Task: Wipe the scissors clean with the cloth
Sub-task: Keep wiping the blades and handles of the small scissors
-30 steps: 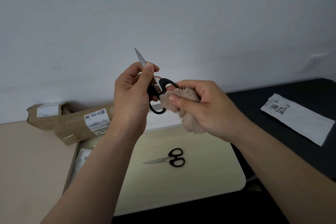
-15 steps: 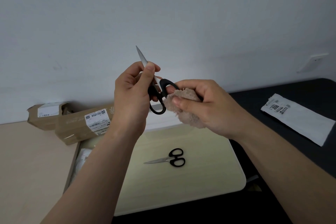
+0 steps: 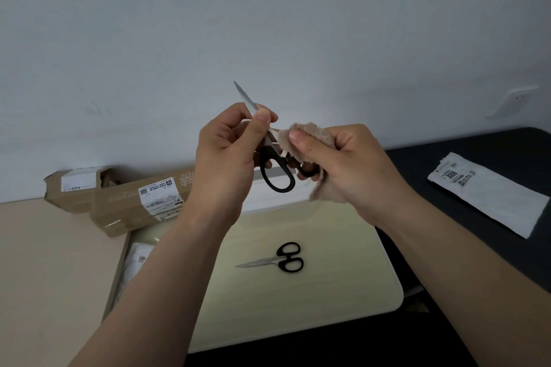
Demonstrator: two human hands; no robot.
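My left hand holds a pair of black-handled scissors in the air, pinching the blade between thumb and fingers. The blade tip points up and to the left, and the handle loops hang below. My right hand grips a beige fluffy cloth and presses it against the scissors where blade meets handle, over the right loop. A second, smaller pair of black-handled scissors lies flat on the pale yellow table below, blades pointing left.
Two brown cardboard parcels with white labels lie against the wall at the left. A white labelled pouch rests on the dark surface at the right. A wall socket sits at the far right.
My right hand has carried the cloth up from the handle loops toward the base of the blade. The left hand keeps the scissors almost where they were.
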